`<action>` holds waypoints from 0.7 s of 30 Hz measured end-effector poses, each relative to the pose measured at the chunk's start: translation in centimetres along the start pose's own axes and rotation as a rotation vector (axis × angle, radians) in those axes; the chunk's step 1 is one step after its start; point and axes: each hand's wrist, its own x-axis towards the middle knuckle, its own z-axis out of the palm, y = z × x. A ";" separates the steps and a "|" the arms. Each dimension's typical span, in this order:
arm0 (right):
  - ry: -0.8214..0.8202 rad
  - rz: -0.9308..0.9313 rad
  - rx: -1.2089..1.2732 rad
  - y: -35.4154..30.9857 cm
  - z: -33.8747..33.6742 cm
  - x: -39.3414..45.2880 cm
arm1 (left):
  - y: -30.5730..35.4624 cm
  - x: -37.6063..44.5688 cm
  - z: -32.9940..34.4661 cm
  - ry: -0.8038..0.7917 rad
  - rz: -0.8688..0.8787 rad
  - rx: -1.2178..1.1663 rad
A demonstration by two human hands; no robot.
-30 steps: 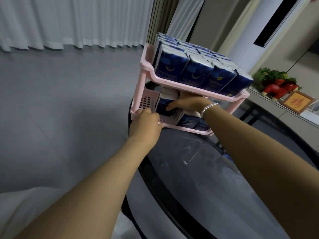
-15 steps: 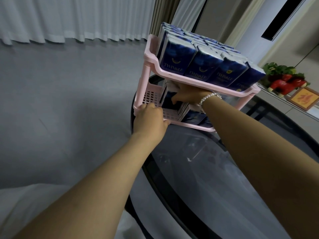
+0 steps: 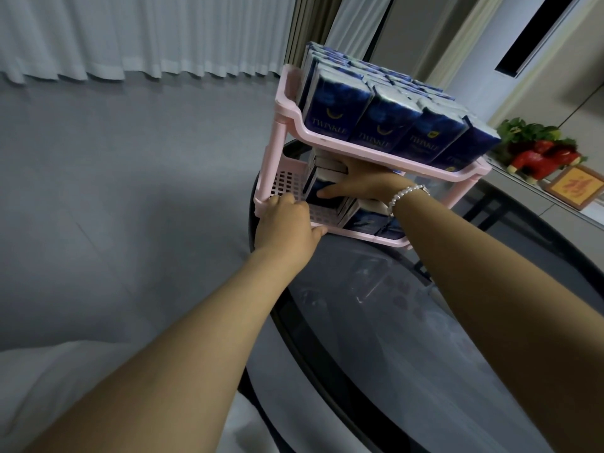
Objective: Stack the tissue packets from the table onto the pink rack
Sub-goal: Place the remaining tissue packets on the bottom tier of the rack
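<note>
The tissue packet (image 3: 322, 191) being placed is sitting on the lower shelf of the pink rack (image 3: 376, 151), standing upright at the left end of the stack there, with more packets lying to its right and 2 or 3 white-edged ones piled above it. Its long axis is running roughly vertical, its blue face turned toward the camera. The right hand (image 3: 362, 186) is reaching in under the upper shelf, thumb pressing across the packet's front; the fingers are going out of sight behind the shelf edge, so whether they are curling round it cannot be told. The left hand (image 3: 287, 227) is gripping the rack's lower front rim at the left corner, fingers curled over the edge, steadying it.

The packet is lying just ahead and left of the right palm, so the right hand is the nearer one, and any nudge would likely go leftward toward the bare mesh.

The upper shelf is holding a full row of packets (image 3: 385, 125). The rack is standing at the rim of a dark glass table (image 3: 425, 338); a bead bracelet (image 3: 405, 195) is circling the right wrist.
</note>
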 end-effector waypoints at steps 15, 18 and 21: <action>0.116 0.113 0.092 -0.7 0.2 0.1 | 0.1 -0.1 0.0 0.003 0.011 0.008; 0.129 0.101 0.074 -0.8 0.2 -0.6 | 0.0 -0.2 0.1 0.002 0.011 0.003; 0.100 0.097 0.089 -1.2 -0.3 -1.7 | 0.0 -0.1 0.1 0.004 0.009 -0.008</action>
